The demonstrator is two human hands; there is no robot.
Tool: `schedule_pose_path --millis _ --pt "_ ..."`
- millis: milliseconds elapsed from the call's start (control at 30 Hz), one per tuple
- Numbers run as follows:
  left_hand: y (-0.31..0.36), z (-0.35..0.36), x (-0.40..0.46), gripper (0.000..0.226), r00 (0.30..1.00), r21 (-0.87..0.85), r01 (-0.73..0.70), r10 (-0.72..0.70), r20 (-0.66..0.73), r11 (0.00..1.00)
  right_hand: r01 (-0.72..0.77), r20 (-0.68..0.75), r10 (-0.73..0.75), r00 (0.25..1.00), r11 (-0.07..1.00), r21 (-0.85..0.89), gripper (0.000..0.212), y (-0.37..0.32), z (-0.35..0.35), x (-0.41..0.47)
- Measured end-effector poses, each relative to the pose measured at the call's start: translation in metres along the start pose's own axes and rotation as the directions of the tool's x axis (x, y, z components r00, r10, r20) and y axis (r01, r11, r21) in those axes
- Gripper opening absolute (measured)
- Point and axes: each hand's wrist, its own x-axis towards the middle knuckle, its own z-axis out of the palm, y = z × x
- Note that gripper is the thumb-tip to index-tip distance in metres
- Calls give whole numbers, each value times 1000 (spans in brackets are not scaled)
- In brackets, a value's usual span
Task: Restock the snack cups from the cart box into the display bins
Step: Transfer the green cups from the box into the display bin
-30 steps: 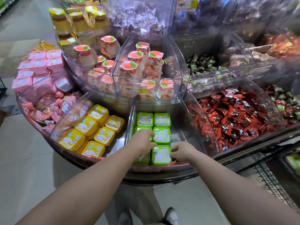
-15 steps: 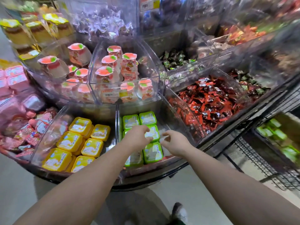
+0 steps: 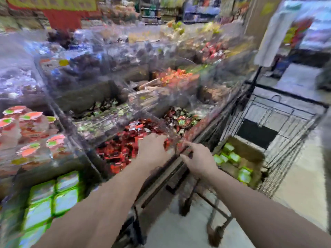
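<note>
While blurred, fingers [image 3: 186, 145] near box cups [image 3: 232, 157].

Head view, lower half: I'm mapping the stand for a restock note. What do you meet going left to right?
Green snack cups in the bin → red candy wrappers → left hand → right hand → cart box with green cups → wire cart wall.

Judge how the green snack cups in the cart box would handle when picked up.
The green snack cups look small and squat with flat lids, so probably light and unlikely to roll. They lie jumbled in the cardboard box, so a few may tip or slide when one is lifted. The blur hides whether the film lids are fragile.
</note>
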Motion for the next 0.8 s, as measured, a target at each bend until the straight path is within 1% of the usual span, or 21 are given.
schedule_pose_path --millis 133,300,467,633,800 --pt "95 46 35 62 992 -29 -78 81 98 996 -128 2 128 992 992 7 57 101 -31 6" --pt "181 89 72 58 963 -49 -173 180 199 984 -236 -13 236 972 971 37 58 203 -47 12" --pt "226 136 124 58 924 -70 -214 226 308 974 -360 10 361 932 924 129 67 282 -51 32" --pt "258 192 201 59 891 -128 -240 271 364 962 -425 37 423 905 898 117 70 351 -57 82" --pt "285 239 274 60 846 -111 -200 229 482 973 -518 116 508 854 850 93 71 421 -68 136"
